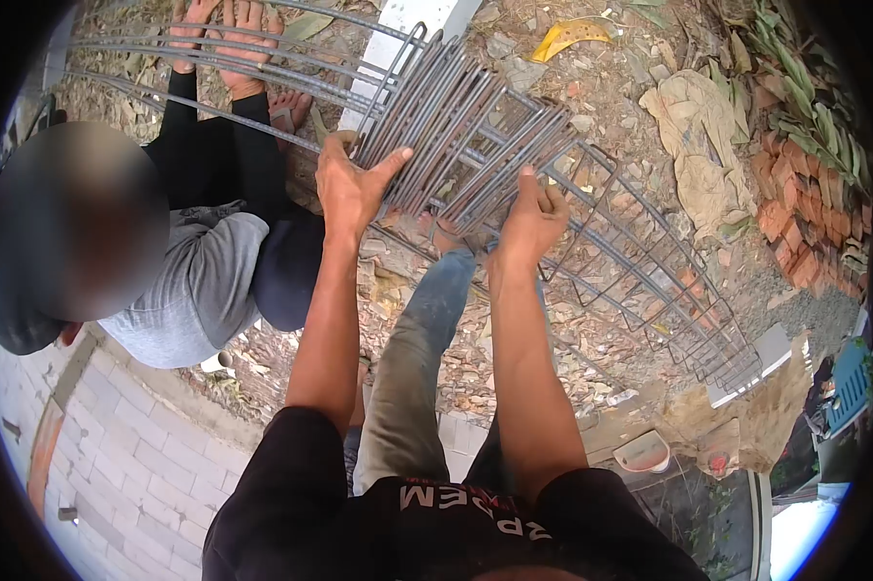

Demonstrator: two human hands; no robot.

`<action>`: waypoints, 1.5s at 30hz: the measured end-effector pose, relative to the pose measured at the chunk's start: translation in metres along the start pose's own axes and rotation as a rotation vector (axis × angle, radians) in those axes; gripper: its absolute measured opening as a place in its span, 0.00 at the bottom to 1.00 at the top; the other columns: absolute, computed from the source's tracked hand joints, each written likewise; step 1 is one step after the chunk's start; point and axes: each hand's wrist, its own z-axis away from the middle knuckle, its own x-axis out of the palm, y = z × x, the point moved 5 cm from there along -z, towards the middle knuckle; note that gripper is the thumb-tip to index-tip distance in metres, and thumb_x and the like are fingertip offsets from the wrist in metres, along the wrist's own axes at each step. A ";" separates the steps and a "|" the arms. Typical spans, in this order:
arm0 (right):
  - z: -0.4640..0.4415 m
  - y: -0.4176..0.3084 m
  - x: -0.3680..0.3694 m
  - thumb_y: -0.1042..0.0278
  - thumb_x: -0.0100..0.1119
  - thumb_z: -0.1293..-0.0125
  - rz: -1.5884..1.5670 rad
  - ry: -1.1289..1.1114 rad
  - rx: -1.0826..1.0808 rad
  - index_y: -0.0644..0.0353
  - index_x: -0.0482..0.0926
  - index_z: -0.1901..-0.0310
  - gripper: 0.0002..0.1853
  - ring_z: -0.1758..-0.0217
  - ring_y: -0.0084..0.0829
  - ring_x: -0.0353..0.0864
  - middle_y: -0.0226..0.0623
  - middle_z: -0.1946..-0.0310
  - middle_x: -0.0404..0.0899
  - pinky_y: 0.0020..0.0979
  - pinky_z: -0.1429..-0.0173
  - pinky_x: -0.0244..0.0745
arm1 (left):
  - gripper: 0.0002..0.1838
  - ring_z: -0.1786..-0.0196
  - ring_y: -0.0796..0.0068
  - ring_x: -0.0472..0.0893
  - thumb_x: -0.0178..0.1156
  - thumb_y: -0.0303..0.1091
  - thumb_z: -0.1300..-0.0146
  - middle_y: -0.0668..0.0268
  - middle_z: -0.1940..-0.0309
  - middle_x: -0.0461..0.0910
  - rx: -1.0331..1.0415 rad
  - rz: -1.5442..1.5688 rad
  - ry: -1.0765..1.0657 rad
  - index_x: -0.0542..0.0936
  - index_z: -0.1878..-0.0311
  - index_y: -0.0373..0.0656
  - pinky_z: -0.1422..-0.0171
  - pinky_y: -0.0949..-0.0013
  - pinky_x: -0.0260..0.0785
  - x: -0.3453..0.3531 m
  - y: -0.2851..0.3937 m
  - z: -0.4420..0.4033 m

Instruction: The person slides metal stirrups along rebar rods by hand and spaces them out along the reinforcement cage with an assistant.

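- Wire frames (446, 126): packed close together in a bundle, upper middle of view, strung around the long metal rods (310, 89).
- Left hand (354, 189): gripping the bundle's left end, thumb laid across the wires, fingers partly hidden behind.
- Right hand (533, 223): at the bundle's right end, thumb extended upward, fingers curled; cannot tell whether it grips a wire or only presses.
- Right of bundle: more frames, spaced well apart along the rods, running toward lower right.
- Second person, at left, in a grey shirt (194, 281) and dark cap: both hands (243, 44) at the rods, upper left; hold partly hidden by the rods.
- White board (419, 34): below the rods, beside the bundle.
- Ground (494, 358): littered with chips and dry leaves. Yellow leaf (572, 37) above the bundle; crumpled brown cloth (698, 140) farther right; brick pile (809, 218) near the right edge.
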 end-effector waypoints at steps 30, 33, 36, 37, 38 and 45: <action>0.143 0.025 0.268 0.77 0.68 0.37 0.548 -0.869 -0.309 0.76 0.82 0.61 0.09 0.52 0.72 0.86 0.72 0.62 0.85 0.59 0.42 0.81 | 0.50 0.35 0.55 0.85 0.79 0.59 0.39 0.40 0.38 0.85 -0.305 0.071 -0.006 0.77 0.31 0.20 0.27 0.60 0.73 -0.086 -0.102 -0.158; 0.127 0.025 0.259 0.70 0.68 0.33 0.662 -0.948 -0.296 0.77 0.85 0.62 0.13 0.51 0.69 0.87 0.72 0.61 0.85 0.57 0.41 0.82 | 0.47 0.29 0.37 0.77 0.78 0.54 0.37 0.33 0.34 0.79 -0.086 -0.136 0.295 0.74 0.28 0.24 0.22 0.49 0.67 -0.064 -0.106 -0.135; 0.099 0.018 0.214 0.69 0.62 0.30 0.696 -0.814 -0.274 0.74 0.87 0.59 0.13 0.53 0.65 0.88 0.67 0.62 0.87 0.54 0.44 0.82 | 0.37 0.29 0.38 0.75 0.76 0.46 0.34 0.37 0.35 0.78 0.057 -0.004 0.344 0.77 0.32 0.27 0.23 0.45 0.65 -0.057 -0.047 -0.084; 0.088 0.035 0.198 0.70 0.62 0.30 0.556 -0.816 -0.164 0.70 0.88 0.58 0.11 0.53 0.64 0.88 0.63 0.63 0.88 0.52 0.46 0.81 | 0.34 0.30 0.38 0.75 0.76 0.43 0.33 0.38 0.35 0.78 0.016 0.041 0.299 0.78 0.33 0.27 0.23 0.45 0.65 -0.045 -0.045 -0.073; 0.086 0.028 0.174 0.69 0.63 0.29 0.516 -0.796 -0.115 0.68 0.87 0.58 0.10 0.57 0.62 0.89 0.60 0.65 0.88 0.50 0.49 0.81 | 0.33 0.31 0.38 0.75 0.75 0.41 0.33 0.39 0.34 0.77 -0.012 0.094 0.218 0.78 0.33 0.27 0.23 0.45 0.65 -0.033 -0.038 -0.061; 0.018 0.037 0.046 0.64 0.60 0.25 0.835 -0.627 -0.368 0.71 0.83 0.63 0.16 0.61 0.68 0.85 0.67 0.71 0.82 0.56 0.54 0.79 | 0.30 0.22 0.37 0.67 0.72 0.41 0.29 0.36 0.24 0.67 0.022 0.181 0.052 0.78 0.30 0.33 0.19 0.43 0.60 0.028 0.022 0.025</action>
